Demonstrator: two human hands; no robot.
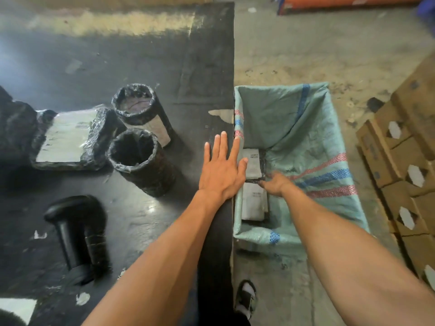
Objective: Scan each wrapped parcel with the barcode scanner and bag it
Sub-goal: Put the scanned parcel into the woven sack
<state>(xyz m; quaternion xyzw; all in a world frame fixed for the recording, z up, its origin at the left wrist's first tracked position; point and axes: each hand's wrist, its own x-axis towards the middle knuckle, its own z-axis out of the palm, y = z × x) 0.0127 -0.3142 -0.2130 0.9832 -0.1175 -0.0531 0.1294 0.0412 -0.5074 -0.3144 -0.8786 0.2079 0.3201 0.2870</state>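
Head view: left hand [221, 170] flat, fingers spread, on table [141, 220] edge; right hand [274, 183] in sack [306, 128], grip on flat parcel [252, 162] unclear; parcel probably light, slippery; hold by edges.

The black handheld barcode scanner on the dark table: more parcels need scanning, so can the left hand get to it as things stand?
Probably yes. The left hand is open, flat at the table edge, holding nothing, and the black handheld barcode scanner lies uncovered with bare tabletop between them.
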